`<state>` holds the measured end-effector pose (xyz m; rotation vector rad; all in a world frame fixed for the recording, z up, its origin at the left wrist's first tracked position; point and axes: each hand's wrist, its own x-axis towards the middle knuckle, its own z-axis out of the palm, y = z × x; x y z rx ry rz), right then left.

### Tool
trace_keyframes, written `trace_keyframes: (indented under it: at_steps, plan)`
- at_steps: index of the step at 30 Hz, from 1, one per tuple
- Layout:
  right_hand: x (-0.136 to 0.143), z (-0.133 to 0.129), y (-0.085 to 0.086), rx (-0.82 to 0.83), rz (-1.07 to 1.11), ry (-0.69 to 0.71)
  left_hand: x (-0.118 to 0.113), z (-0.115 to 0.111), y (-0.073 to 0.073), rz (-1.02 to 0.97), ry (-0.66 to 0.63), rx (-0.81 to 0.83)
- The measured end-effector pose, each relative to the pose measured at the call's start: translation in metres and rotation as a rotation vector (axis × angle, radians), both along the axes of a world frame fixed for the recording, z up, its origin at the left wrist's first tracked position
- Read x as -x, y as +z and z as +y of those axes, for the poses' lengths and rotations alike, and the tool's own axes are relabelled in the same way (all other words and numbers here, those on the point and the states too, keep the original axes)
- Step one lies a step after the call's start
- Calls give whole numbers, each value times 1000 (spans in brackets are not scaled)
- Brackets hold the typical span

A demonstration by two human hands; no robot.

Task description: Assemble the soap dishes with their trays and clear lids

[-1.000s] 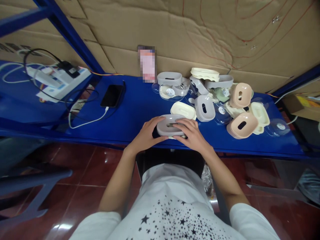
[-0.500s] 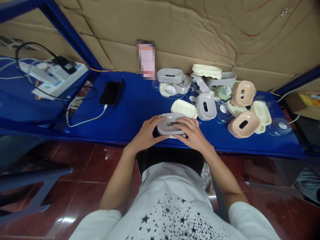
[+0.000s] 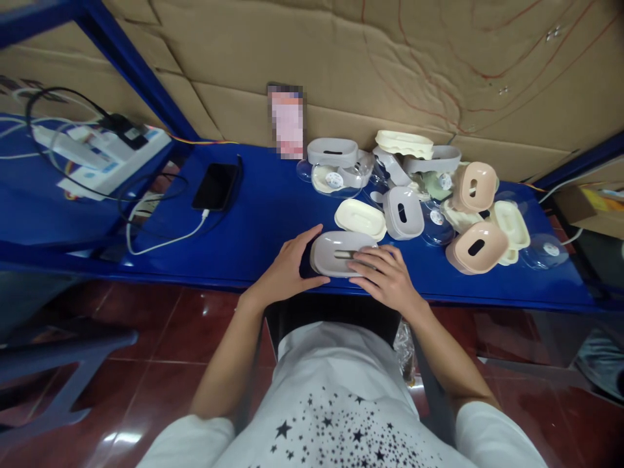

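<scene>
A pale grey oval plastic box with a slot in its top (image 3: 327,252) sits at the table's front edge, between my hands. My left hand (image 3: 285,268) is open beside its left end, fingers and thumb spread, with a small gap showing between them and the box. My right hand (image 3: 392,281) grips the right end, fingers lying over the rim towards the slot. Just behind the box lies a cream oval tray (image 3: 361,219). A second grey slotted box (image 3: 403,213) stands to the right of that tray.
On the blue table (image 3: 263,201), peach boxes (image 3: 475,248), clear domed covers (image 3: 543,252) and cream parts (image 3: 404,144) crowd the right side. A plugged-in phone (image 3: 214,186) and a power strip (image 3: 112,159) are at left. Another phone (image 3: 287,123) leans against the cardboard.
My left hand has loosened from the box, its fingers opening away. My right hand has shifted slightly right and nearer to me. More of the box's top now shows.
</scene>
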<state>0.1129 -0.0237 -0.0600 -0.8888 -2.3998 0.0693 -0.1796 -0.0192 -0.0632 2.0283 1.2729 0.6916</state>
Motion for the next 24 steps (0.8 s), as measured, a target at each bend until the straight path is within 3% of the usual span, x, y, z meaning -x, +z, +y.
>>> trace_keyframes:
  at_steps: [7,12,24]
  plan:
    - [0,-2,0,23,-132,41,-2,4,-3,92,-65,-68]
    - [6,-2,1,-27,-116,38,-1,2,-2,60,-60,-57]
    - [13,1,4,23,-110,40,0,0,3,77,-48,-69]
